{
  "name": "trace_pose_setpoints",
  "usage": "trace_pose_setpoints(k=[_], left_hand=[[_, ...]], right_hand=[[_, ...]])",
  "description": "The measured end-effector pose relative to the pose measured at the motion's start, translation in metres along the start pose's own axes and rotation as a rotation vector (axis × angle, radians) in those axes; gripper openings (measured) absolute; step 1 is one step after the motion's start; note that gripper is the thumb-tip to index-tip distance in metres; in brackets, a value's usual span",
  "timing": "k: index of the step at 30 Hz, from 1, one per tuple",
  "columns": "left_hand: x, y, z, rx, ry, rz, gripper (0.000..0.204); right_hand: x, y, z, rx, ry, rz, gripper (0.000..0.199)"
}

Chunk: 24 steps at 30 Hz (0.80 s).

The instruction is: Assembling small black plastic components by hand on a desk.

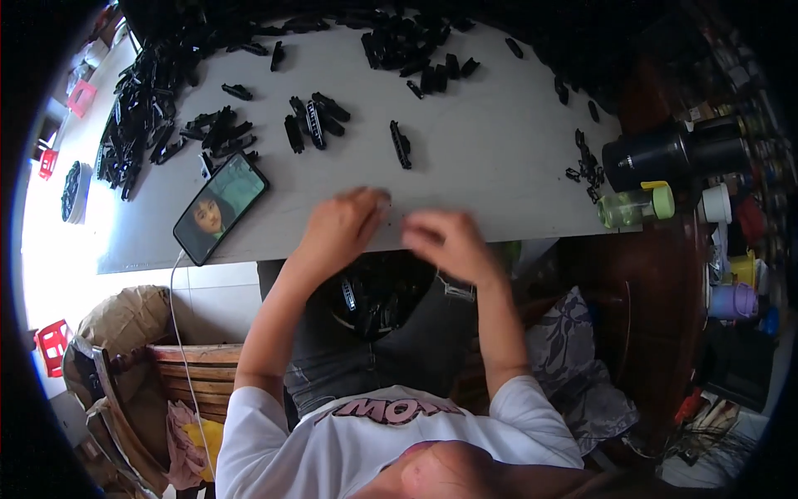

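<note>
My left hand (345, 220) is over the near edge of the pale table (507, 158), its fingers curled together. A dark bit shows at its fingertips, too small to name. Facing it across a small gap is my right hand (449, 239), its fingers bent and smeared by motion; whether it holds anything cannot be made out. Beyond them lies a single long black plastic piece (401, 145). A small cluster of similar pieces (314, 125) sits farther left. More black pieces (349, 294) rest in a dark hollow on my lap, below my hands.
Heaps of black pieces line the table's left side (137, 112) and far edge (403, 43). A phone (221, 208) with a white cable stands at the left. At the right are small black parts (587, 166), a black flask (648, 160) and a green-lidded clear bottle (625, 209).
</note>
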State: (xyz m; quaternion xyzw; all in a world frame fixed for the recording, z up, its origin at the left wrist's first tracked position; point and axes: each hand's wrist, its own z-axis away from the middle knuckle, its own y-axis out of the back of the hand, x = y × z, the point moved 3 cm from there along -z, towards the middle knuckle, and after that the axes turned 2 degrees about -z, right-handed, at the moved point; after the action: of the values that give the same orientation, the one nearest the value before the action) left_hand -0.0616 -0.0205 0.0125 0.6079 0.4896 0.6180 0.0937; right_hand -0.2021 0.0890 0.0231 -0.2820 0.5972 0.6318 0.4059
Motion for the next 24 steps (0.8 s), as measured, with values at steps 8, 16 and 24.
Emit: trace_pose_setpoints(k=[8,16,24], left_hand=[[-0.012,-0.026,-0.069,0.132,0.120,-0.394,0.022],[-0.014,-0.013,-0.029,0.180,0.127,-0.304,0.018],[-0.010,-0.009,0.006,0.250,0.150,-0.061,0.028]], right_hand=[[0.065,0.086,-0.193,0.749,0.204,0.415,0.050],[0.080,0.083,-0.224,0.578,-0.036,0.689,0.057],[0.058,0.031,-0.137,0.525,0.340,0.581,0.052]])
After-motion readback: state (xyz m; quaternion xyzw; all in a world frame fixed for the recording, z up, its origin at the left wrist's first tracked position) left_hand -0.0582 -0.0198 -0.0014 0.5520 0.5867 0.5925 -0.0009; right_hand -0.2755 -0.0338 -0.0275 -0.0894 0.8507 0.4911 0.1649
